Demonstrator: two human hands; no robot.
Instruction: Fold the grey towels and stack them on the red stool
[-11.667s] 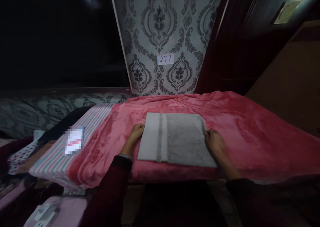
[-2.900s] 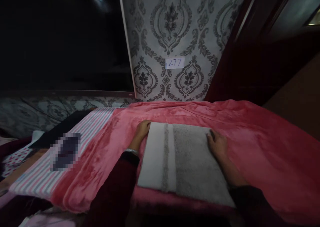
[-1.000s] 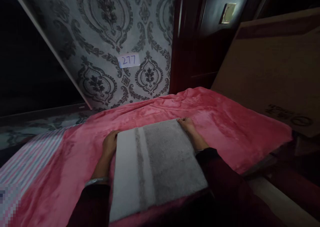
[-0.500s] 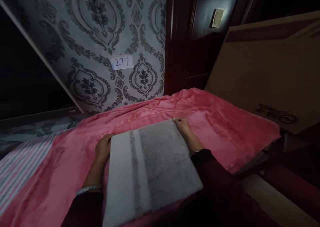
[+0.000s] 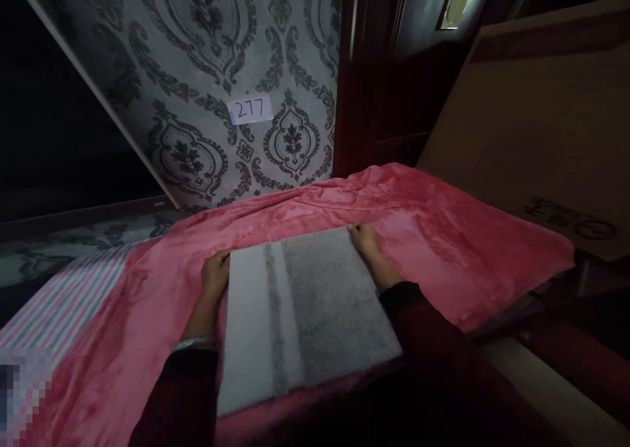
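A grey towel (image 5: pixel 339 302) with paler bands along its left side lies folded flat into a rectangle on the pink blanket (image 5: pixel 433 237). My left hand (image 5: pixel 215 273) is closed at its far left corner, pinching the edge. At the far right corner my right hand (image 5: pixel 363 238) grips the edge with thumb and fingers. Part of the fingers of both hands is hidden behind or under the cloth. The towel's near edge rests close to my body, over pink fabric.
A striped sheet (image 5: pixel 73 296) shows at the left. Behind the bed are patterned wallpaper (image 5: pixel 197 106) with a paper label (image 5: pixel 250 109) reading 277, and a dark red door (image 5: pixel 384 106). A large cardboard box (image 5: pixel 536 119) leans at the right. A dark screen-like panel (image 5: pixel 63 119) stands at the left.
The view has shifted a little, so the scene sits slightly higher and further right. Both hands keep hold of the towel's far corners, and more of its near edge shows.
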